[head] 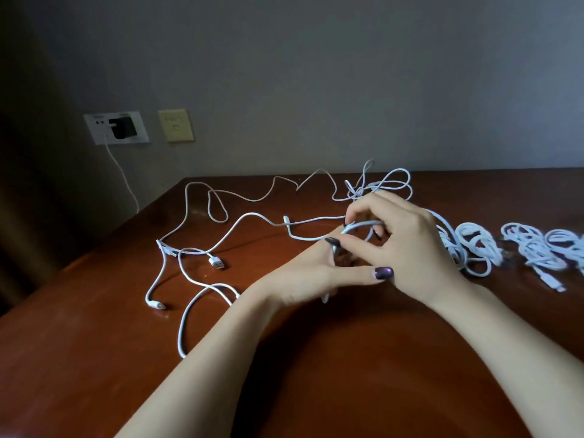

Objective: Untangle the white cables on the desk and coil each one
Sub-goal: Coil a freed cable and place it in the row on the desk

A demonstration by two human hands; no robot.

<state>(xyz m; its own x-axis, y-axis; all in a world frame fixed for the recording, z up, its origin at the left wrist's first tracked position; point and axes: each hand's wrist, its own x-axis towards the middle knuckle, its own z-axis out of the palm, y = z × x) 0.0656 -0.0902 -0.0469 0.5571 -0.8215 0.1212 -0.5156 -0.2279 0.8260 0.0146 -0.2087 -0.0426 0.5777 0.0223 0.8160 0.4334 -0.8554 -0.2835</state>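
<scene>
Fingers (376,202) of both hands curl around one white cable loop (366,223).
My left hand (300,273) and right hand (410,241) pinch it; loose cables (216,263) sprawl left of them, coiled ones (478,243) right.

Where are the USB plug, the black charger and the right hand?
USB plug (216,263): head view, its metal shell.
black charger (124,128): head view, middle of its body.
right hand (410,245): head view, back of hand.

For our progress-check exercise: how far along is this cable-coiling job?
Done: several coiled bundles lie on the desk, right side. In hand: the left hand and right hand grip one white cable, forming a loop. Left: loose cables sprawl uncoiled at left.
</scene>
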